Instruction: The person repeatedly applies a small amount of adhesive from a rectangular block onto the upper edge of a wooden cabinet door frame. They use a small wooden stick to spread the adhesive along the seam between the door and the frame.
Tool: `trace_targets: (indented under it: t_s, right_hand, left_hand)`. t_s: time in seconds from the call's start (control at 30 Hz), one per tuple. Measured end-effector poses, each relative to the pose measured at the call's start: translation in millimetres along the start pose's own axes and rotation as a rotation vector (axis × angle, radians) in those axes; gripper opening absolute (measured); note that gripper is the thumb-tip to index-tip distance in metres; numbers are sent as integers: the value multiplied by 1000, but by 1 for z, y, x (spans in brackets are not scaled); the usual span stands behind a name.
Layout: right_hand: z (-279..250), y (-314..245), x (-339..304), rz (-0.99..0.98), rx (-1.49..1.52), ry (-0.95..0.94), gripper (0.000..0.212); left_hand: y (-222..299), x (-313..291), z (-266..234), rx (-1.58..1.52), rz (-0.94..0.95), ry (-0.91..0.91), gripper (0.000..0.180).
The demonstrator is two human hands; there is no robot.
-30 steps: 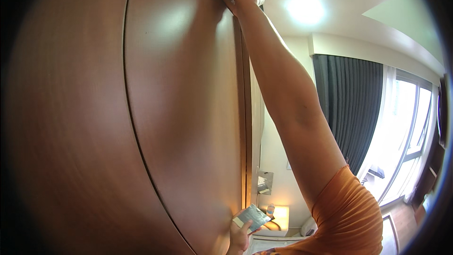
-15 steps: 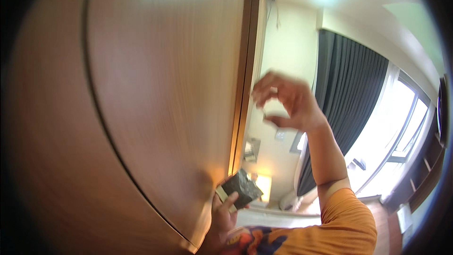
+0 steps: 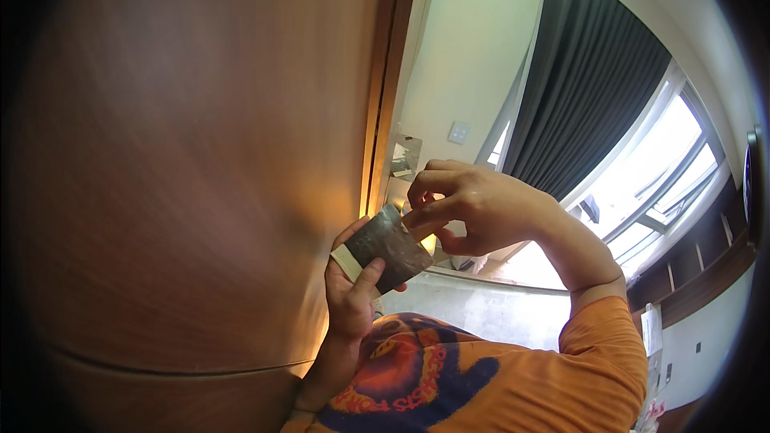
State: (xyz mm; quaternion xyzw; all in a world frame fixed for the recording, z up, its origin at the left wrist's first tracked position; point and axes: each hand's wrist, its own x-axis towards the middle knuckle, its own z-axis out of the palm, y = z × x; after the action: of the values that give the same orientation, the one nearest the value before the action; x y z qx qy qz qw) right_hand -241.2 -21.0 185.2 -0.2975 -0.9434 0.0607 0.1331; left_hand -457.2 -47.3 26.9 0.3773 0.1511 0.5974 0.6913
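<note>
My left hand [image 3: 353, 293] is closed around a flat dark grey packet [image 3: 387, 250] with a cream strip along its lower left edge. The thumb presses on the packet's front face, while the other fingers curl behind it. At the packet's upper right end, which looks ragged, is my right hand [image 3: 469, 208]. Its index finger points into or against that end, and the fingertip is partly hidden. The right thumb stays apart from the fingers, with nothing visible between them. What the packet contains cannot be seen.
A tall brown wood panel [image 3: 200, 176] stands close on my left. Beyond my hands are a pale wall with a switch plate [image 3: 459, 131], a dark curtain [image 3: 585, 80] and a bright window [image 3: 666, 164]. Brown shelving [image 3: 698, 261] lines the far right.
My right hand has come down from its raised place beside the panel to the packet's end. The view has tilted downward, and my left hand still holds the packet.
</note>
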Motion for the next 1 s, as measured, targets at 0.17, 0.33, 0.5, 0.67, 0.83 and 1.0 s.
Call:
trace_targets:
  t_s: [0.17, 0.33, 0.5, 0.67, 0.83, 1.0]
  right_hand:
    - [8, 2, 8, -37, -63, -43, 31]
    - [-21, 6, -4, 55, -141, 80, 33]
    - [-86, 41, 3, -104, 728, 599, 30]
    - [-126, 43, 33, -387, 1180, 728, 32]
    - [-180, 9, 84, -524, 1113, 925, 30]
    - [-266, -26, 147, -520, 903, 1335, 34]
  left_hand:
    - [-1, 1, -1, 39, 29, -17, 58]
    - [-2, -3, 1, 53, 53, 9, 60]
    - [-6, -1, 2, 24, 24, 37, 59]
    - [-8, -4, 2, 80, 21, 64, 59]
    - [-8, -3, 0, 109, 46, 34, 57]
    - [-10, -1, -7, 157, 41, 6, 55]
